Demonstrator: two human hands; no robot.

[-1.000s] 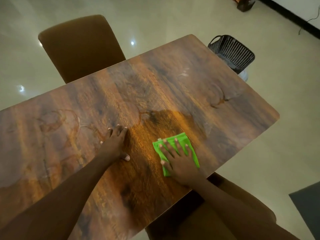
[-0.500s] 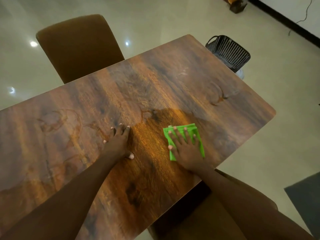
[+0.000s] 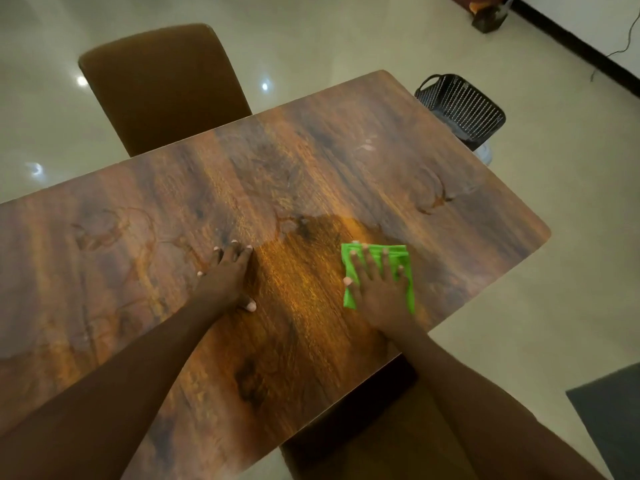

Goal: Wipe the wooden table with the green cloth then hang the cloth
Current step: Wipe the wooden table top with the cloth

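The wooden table (image 3: pixel 311 161) fills the middle of the head view, with a darker wet-looking patch in front of me. A folded green cloth (image 3: pixel 398 256) lies flat on it near the right front edge. My right hand (image 3: pixel 379 289) presses down on the cloth with fingers spread, covering most of it. My left hand (image 3: pixel 228 275) rests flat on the bare wood to the left of the wet patch, fingers together, holding nothing.
A brown chair (image 3: pixel 162 88) stands at the table's far side. Another brown chair seat (image 3: pixel 374 441) is under me at the near edge. A black slatted basket (image 3: pixel 460 109) sits on the floor past the right end. A dark mat (image 3: pixel 613 417) lies at lower right.
My right hand has slid the green cloth to the right and away from me across the table. My left hand has stayed in place.
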